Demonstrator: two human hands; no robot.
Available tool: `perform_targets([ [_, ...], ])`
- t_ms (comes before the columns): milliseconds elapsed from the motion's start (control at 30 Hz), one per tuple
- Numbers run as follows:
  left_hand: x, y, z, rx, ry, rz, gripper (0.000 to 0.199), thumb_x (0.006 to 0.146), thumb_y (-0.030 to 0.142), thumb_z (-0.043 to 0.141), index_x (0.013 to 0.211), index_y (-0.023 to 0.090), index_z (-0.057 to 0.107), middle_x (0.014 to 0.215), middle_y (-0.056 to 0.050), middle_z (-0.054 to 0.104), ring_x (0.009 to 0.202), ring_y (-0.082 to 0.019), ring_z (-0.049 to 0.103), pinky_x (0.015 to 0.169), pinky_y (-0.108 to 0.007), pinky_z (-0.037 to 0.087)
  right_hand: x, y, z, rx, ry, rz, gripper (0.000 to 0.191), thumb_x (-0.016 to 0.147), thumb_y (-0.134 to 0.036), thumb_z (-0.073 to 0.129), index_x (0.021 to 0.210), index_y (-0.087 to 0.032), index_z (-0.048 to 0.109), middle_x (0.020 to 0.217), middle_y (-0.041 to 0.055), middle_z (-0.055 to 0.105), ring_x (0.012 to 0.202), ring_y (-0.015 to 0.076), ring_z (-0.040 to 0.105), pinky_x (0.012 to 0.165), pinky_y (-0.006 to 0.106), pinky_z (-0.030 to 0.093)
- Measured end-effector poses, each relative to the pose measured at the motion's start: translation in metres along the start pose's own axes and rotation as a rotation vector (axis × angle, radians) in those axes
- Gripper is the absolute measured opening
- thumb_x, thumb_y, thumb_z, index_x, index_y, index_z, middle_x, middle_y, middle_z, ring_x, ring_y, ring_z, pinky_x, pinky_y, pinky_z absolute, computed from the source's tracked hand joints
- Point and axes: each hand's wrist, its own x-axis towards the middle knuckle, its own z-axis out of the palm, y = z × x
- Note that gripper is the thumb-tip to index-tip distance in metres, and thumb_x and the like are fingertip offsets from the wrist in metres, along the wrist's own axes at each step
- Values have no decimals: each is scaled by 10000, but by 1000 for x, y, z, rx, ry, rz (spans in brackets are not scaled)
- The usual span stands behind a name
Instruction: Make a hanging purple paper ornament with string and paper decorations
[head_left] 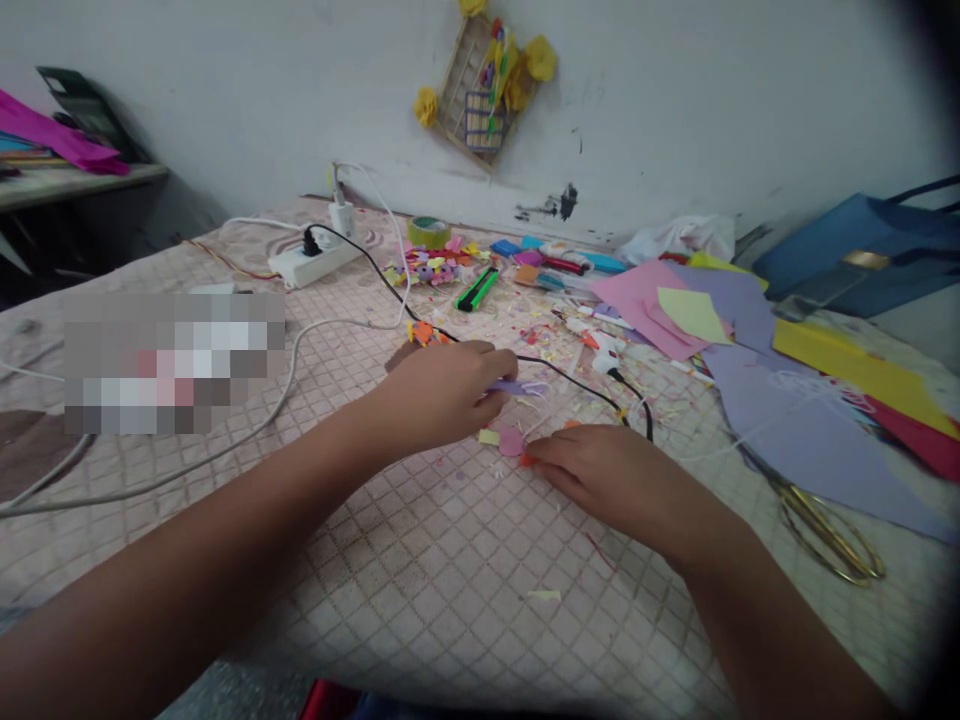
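My left hand [454, 390] is closed in a pinch on a purple paper piece [525, 387] with a slit, fringe-like end, held just above the table. To its right and nearer me, my right hand [600, 475] rests low on the cloth, its fingers together at the tip on a small orange paper piece [527, 460]. Between the hands lie a pink paper circle [511, 441] and a small pale yellow paper piece [488, 437]. A bunch of orange paper bits [426, 332] sits just behind my left hand.
A black cable runs behind both hands to a white glue gun [602, 350]. Beyond lie a green cutter [478, 289], tape [428, 232] and a power strip [311, 260]. Gold-handled scissors [829, 530] and purple paper sheets [795, 430] are at right. Paper scraps litter the patterned cloth.
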Motion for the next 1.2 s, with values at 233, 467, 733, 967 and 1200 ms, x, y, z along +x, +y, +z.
perform_targets([
  [233, 0, 0, 0, 40, 10, 45, 215, 860, 229, 435, 1004, 165, 582, 976, -78, 651, 847, -210, 610, 697, -311, 466, -2, -5, -5, 7, 40, -39, 193, 872, -174, 475, 873, -192, 667, 826, 51, 711, 775, 189, 649, 691, 308, 471],
  [467, 0, 6, 0, 56, -1, 58, 224, 874, 240, 422, 993, 155, 592, 942, -75, 654, 831, -206, 615, 685, -303, 467, -8, -17, -12, 668, 412, 212, 118, 896, -243, 478, 826, -209, 566, 632, -17, 607, 545, 103, 549, 487, 216, 416],
  [733, 0, 10, -4, 53, -31, 45, 235, 871, 227, 411, 1003, 154, 591, 950, -78, 650, 834, -218, 619, 684, -320, 474, 2, -14, -5, 1197, 565, 339, 136, 881, -237, 500, 753, -203, 533, 575, -44, 541, 476, 79, 454, 422, 195, 355],
  [967, -1, 11, -6, 65, -37, 43, 220, 866, 218, 408, 971, 157, 592, 940, -72, 652, 820, -211, 622, 658, -301, 459, 1, -11, -4, 1138, 594, 347, 89, 839, -225, 562, 759, -195, 586, 664, -26, 556, 528, 83, 465, 469, 223, 362],
  [1200, 0, 10, -3, 74, -36, 52, 237, 867, 216, 391, 989, 165, 587, 949, -67, 653, 837, -227, 626, 670, -331, 466, 4, -9, -1, 1042, 587, 414, 98, 849, -241, 555, 776, -182, 585, 621, -29, 576, 530, 73, 482, 463, 196, 373],
])
